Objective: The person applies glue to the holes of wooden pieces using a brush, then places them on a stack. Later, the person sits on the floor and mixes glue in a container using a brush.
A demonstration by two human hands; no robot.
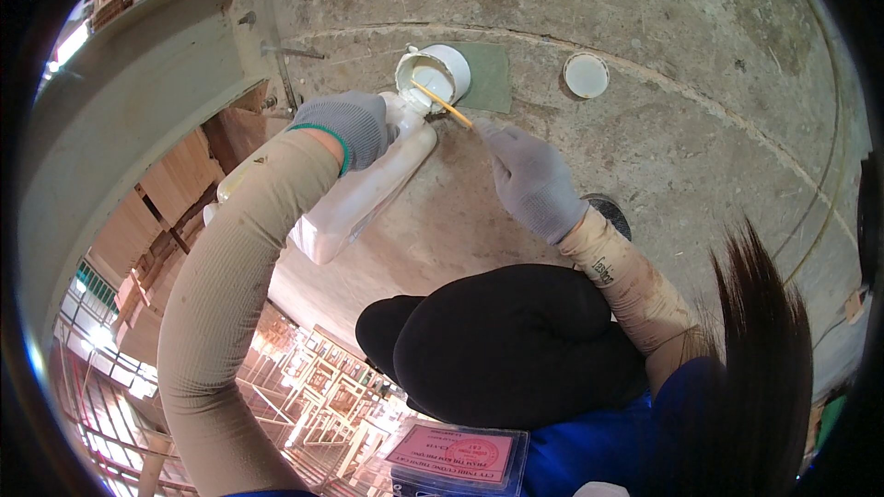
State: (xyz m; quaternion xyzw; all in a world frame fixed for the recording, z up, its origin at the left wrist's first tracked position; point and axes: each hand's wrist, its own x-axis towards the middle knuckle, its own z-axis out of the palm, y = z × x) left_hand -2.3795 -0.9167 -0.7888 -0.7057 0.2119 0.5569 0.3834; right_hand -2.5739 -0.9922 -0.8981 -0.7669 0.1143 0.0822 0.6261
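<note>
My left hand (352,127), in a grey knit glove with a green cuff edge, is closed on a translucent white plastic jug (354,204). The jug is tilted, its neck at the mouth of a white tub (450,64). Inside the tub is a whitish substance, and its rim is smeared. My right hand (534,177), gloved in grey too, grips the end of a thin yellowish stick (444,104). The stick's far end reaches into the tub's opening. Under the tub lies a green sheet (490,79).
On the concrete floor (663,18), right of the tub, sits a round white lid (587,75). A grey-green metal beam (129,101) runs along the left, with wooden pieces (138,230) beside it. My black-clad knees (506,340) are below.
</note>
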